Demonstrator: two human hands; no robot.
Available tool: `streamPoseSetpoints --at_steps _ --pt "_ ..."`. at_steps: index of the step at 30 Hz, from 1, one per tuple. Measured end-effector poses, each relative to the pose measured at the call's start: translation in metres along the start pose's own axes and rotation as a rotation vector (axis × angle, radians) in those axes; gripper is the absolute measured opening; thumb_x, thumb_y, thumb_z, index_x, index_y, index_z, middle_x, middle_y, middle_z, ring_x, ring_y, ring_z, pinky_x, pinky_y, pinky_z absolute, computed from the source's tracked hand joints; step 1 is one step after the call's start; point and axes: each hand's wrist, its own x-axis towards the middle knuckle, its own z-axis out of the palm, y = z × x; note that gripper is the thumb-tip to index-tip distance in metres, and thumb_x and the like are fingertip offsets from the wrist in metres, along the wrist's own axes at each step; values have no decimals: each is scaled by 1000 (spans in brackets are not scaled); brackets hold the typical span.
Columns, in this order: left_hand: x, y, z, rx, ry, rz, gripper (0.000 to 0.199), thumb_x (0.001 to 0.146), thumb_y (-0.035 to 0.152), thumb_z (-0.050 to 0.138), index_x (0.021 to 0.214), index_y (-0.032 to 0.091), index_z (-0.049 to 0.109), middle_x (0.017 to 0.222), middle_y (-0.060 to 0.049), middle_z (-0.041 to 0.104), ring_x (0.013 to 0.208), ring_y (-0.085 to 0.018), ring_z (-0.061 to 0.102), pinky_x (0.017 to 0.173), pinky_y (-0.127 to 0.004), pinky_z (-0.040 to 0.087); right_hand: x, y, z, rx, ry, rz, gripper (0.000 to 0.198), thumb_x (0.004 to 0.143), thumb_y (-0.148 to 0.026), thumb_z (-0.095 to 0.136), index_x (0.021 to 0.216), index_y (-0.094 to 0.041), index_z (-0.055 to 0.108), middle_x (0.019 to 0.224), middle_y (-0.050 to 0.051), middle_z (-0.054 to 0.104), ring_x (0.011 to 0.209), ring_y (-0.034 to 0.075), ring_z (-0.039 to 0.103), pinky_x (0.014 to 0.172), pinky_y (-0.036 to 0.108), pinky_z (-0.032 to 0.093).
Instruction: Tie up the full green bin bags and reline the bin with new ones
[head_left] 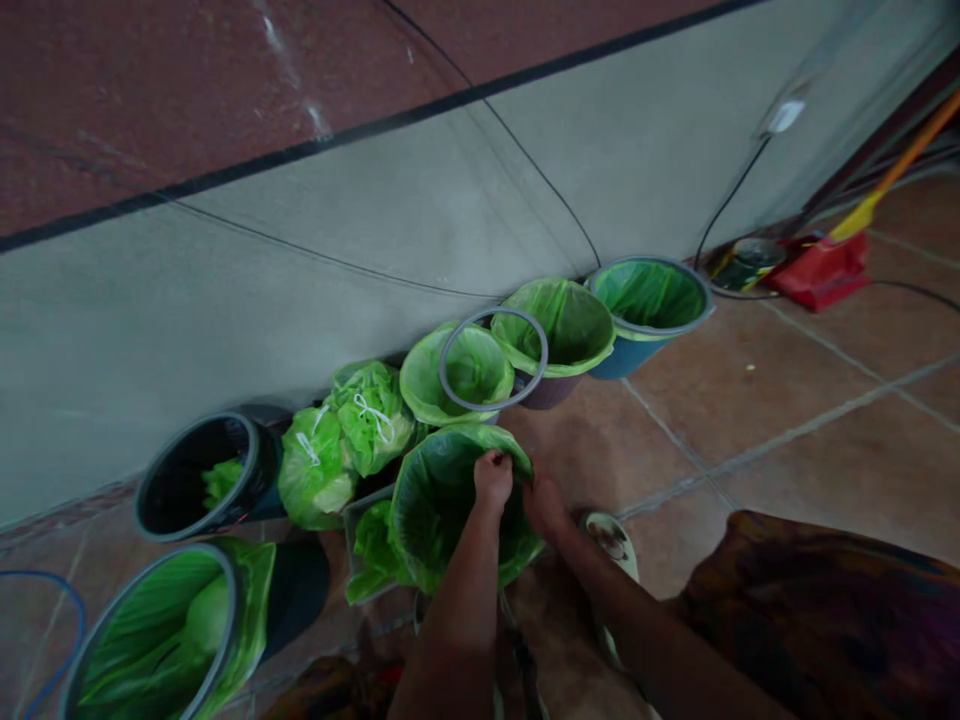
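Observation:
In front of me stands a bin lined with a green plastic bag, its edge folded out over the rim. My left hand reaches inside the mouth, its fingers closed on the bag's edge at the right of the rim. Just beside it, my right hand grips the same edge from outside, fingers partly hidden. Behind this bin is a smaller lined bin with a loose grey ring resting across it. A crate of green leaves sits to the left.
Two tied bags of greens lean near the wall. Further left are a dark bin and a tilted lined bin. Two more lined bins, one with a blue body, stand right, near a red dustpan. Cables run along the wall.

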Motion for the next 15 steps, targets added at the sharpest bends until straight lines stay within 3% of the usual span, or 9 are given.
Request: streamPoseSetpoints --at_steps 4,7,10,13,15 --pt "2 8 -12 135 -28 -7 25 89 23 53 84 16 77 85 -9 77 85 -20 72 77 -27 52 3 6 -1 46 15 -22 47 91 -22 51 136 -8 51 118 20 71 106 29 69 91 38 53" --pt "-6 11 -31 193 -13 -23 22 88 20 55 83 16 76 93 -13 78 92 -25 72 82 -32 52 11 4 -11 136 164 -149 57 89 -37 57 137 -9 50 127 21 66 111 29 67 95 41 53" --pt "-14 20 -55 312 187 0 26 93 22 49 97 16 74 99 -13 76 95 -26 71 85 -35 51 25 -12 -25 160 312 -330 42 93 -36 49 126 -13 61 123 17 69 113 27 65 101 41 50" --pt "-11 32 -75 447 389 241 30 98 23 43 108 17 70 109 -12 74 105 -24 67 95 -35 48 39 -36 -31 64 261 -437 33 96 -26 44 115 -15 68 118 14 72 112 24 64 103 38 48" --pt "-1 34 -85 566 358 418 28 98 23 45 112 18 69 113 -10 72 111 -24 63 102 -36 45 47 -48 -27 -20 164 -459 33 96 -21 44 117 -15 68 119 13 71 113 23 64 103 35 47"
